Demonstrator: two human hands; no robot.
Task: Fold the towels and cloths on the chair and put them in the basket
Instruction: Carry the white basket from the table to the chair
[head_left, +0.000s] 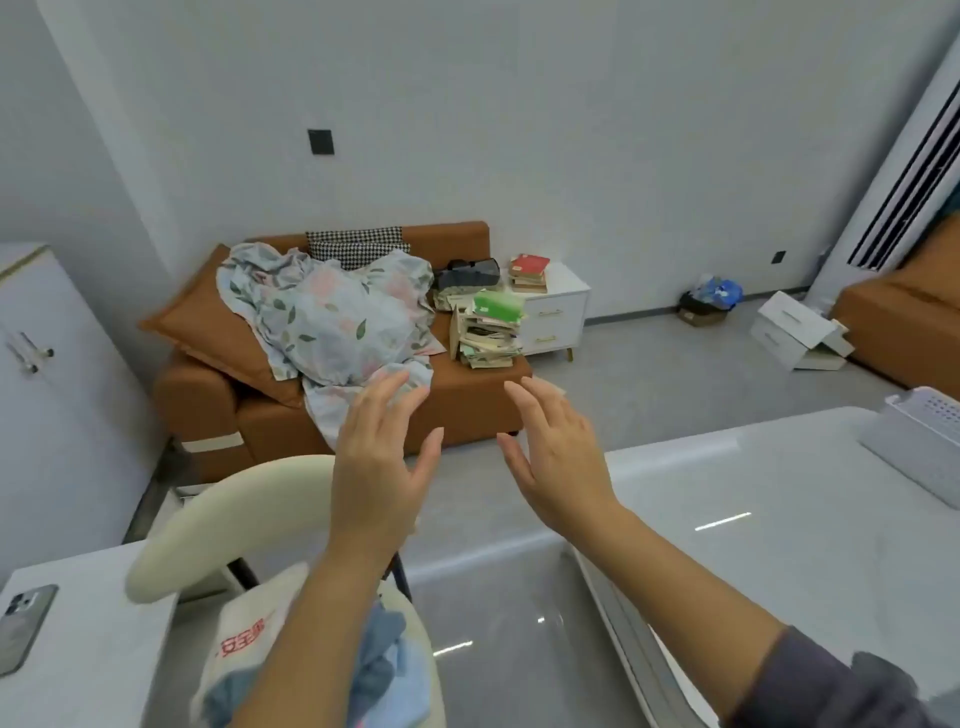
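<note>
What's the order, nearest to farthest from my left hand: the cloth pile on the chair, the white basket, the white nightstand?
1. The cloth pile, on the chair below the left hand.
2. The white basket, on the table to the right.
3. The white nightstand, across the room beside the sofa.

My left hand (382, 467) and right hand (558, 462) are bare. My left forearm (311, 618) is uncovered too. A creased dark grey sleeve (831, 686) wraps my right arm near the elbow.
</note>
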